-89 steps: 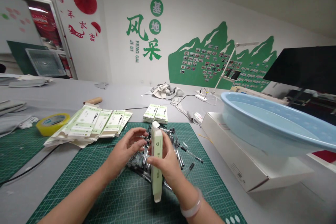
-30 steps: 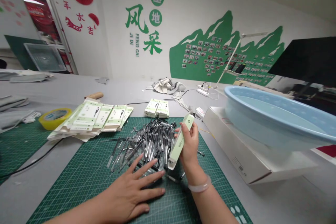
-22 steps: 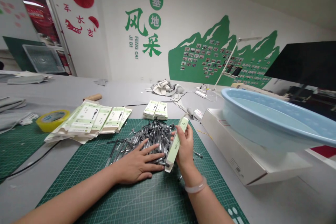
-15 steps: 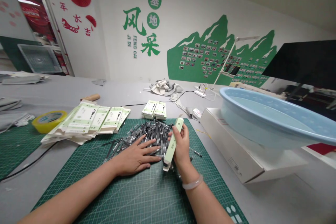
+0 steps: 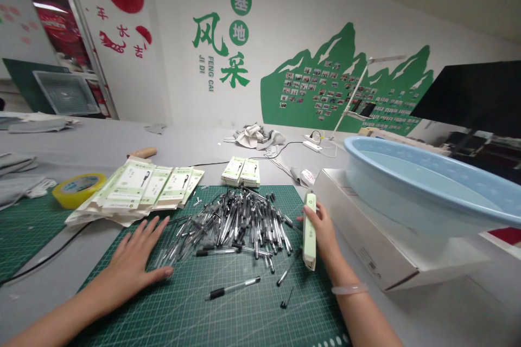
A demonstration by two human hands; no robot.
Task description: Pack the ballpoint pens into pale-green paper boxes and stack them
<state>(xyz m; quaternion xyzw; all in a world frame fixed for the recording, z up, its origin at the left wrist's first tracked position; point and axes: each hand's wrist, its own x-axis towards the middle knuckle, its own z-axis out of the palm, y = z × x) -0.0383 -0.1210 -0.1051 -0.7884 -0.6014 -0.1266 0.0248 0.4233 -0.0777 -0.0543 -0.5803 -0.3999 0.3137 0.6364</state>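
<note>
Right hand [image 5: 321,227]: fingers closed around a pale-green carton [image 5: 310,233], just right of the pen heap [image 5: 248,222]. Left hand [image 5: 132,256]: fingers spread, holding nothing, at the heap's left. Behind, two carton stacks [image 5: 241,172] appear finished; the many loose pens [image 5: 235,287] suggest much is left.

The left hand [image 5: 136,257] is spread wide, with its palm turned down and its back shown. The left fingers [image 5: 150,232] are pointed forward, with gaps left between them, and the left thumb [image 5: 158,274] is stuck out to the right. The left forearm [image 5: 67,312] is stretched in from the bottom left corner. The right hand [image 5: 324,230] is held well apart, turned on its side. Its fingers are bent in a grip and partly hidden, with the right thumb [image 5: 311,216] laid across the front. The right forearm [image 5: 368,317] is slanted up and left.
</note>
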